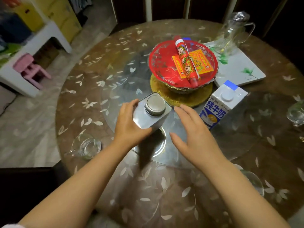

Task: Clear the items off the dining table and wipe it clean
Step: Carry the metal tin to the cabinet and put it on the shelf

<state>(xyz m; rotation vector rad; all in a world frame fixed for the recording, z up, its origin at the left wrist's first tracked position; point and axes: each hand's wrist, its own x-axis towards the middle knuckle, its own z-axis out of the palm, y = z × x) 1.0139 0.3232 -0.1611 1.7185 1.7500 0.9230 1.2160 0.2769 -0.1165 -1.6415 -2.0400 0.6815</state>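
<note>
Fingers (131,104) of left hand (130,127) curl round square metal tin (148,117), frame centre, on dining table (92,89); right hand (194,130) spread, empty beside it. Tin: rigid, smooth, likely slippery; grip flat sides below round lid.

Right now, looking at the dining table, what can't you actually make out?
- Head view: the lower part of the metal tin, covered by the left hand gripping it.
- Whether the milk carton is full; it is opaque.
- The glass at the right, cut off by the frame edge.
- The shelf items at upper left, blurred.
- Small print on the red tube in the red bowl.
</note>
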